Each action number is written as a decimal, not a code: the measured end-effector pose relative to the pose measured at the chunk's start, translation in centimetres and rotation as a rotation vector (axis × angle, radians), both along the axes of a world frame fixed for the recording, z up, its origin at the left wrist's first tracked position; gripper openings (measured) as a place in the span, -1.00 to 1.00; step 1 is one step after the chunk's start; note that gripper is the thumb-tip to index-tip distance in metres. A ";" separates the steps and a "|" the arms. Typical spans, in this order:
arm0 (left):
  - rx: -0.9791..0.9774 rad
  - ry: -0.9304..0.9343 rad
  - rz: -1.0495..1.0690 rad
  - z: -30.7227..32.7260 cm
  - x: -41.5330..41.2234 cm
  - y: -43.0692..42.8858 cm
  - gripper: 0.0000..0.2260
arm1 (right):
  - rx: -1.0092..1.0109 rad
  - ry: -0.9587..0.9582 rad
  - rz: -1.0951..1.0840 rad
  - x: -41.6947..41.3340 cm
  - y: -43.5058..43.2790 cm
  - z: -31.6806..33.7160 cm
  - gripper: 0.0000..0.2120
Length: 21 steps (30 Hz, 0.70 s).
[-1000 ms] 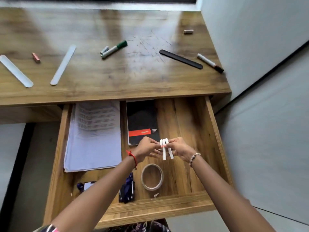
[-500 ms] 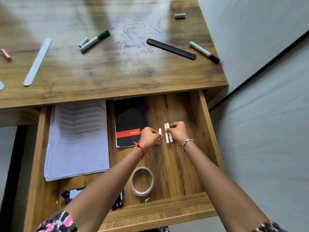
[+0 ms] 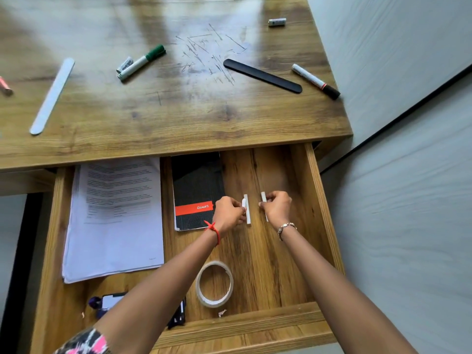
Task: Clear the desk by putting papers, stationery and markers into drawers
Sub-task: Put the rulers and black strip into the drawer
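Observation:
The open wooden drawer (image 3: 323,200) holds a stack of printed papers (image 3: 115,221), a black notebook with a red band (image 3: 196,185) and a tape roll (image 3: 214,283). Both hands are low over the drawer floor, right of the notebook. My left hand (image 3: 228,213) pinches two short white sticks (image 3: 247,210) lying side by side. My right hand (image 3: 277,208) pinches a third white stick (image 3: 263,197), a small gap away. On the desk top lie a green-capped marker (image 3: 141,62), a black-capped marker (image 3: 315,81), a black flat strip (image 3: 263,75) and a pale strip (image 3: 52,95).
A small grey cylinder (image 3: 277,22) lies at the desk's far right, and a pinkish item (image 3: 5,86) at the left edge. Dark small objects (image 3: 109,301) sit in the drawer's front left corner. A grey wall (image 3: 396,72) borders the desk on the right.
Both hands went down and forward from above the tape roll to the drawer floor. The white sticks, held together before, are split between the hands with a gap.

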<state>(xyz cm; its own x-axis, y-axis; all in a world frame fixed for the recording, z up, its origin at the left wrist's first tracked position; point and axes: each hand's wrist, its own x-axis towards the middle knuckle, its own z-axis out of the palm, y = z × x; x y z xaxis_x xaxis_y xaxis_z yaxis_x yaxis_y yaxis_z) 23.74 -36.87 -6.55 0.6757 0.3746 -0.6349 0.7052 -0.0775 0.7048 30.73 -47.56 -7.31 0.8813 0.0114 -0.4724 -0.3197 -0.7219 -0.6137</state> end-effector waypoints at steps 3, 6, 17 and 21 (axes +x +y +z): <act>0.020 -0.011 -0.016 0.1 -0.2 -0.1 -0.86 | -0.040 -0.047 0.048 -0.3 0.0 -0.1 -0.74; 0.063 -0.025 -0.029 0.2 -0.4 -0.2 -0.87 | -0.073 -0.069 0.071 -0.6 0.1 -0.1 -0.73; 0.266 -0.093 -0.131 -0.4 0.2 -2.3 -0.87 | 0.021 -0.062 0.051 -0.9 -1.1 0.1 -0.81; 0.328 -0.103 -0.123 -0.3 0.3 -3.0 -0.87 | 0.037 -0.051 0.054 -1.1 -1.5 0.2 -0.81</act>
